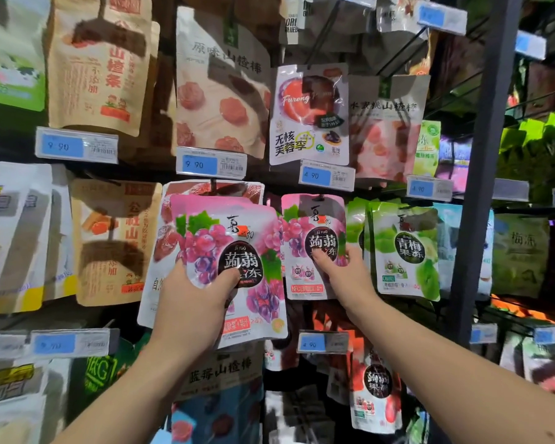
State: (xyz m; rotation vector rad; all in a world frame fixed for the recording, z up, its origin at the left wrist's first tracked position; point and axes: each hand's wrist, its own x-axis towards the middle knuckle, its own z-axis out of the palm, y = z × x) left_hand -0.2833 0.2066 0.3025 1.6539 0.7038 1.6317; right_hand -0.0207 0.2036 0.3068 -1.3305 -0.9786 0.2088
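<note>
My left hand point(194, 302) grips a pink grape jelly pouch point(234, 238) in front of the display, thumb across its face; more than one pouch seems stacked in that grip. A matching pink grape pouch point(313, 225) hangs on a peg to the right, and my right hand point(346, 274) pinches it at its lower right edge, thumb on the front. A green plum jelly pouch point(404, 248) hangs just right of that one.
Snack bags hang on pegs in rows all around: brown hawthorn bags point(100, 65) upper left, a plum bag point(308, 116) above centre. Blue price tags point(210, 163) stick out from the rails. A dark upright post point(481, 174) stands at right.
</note>
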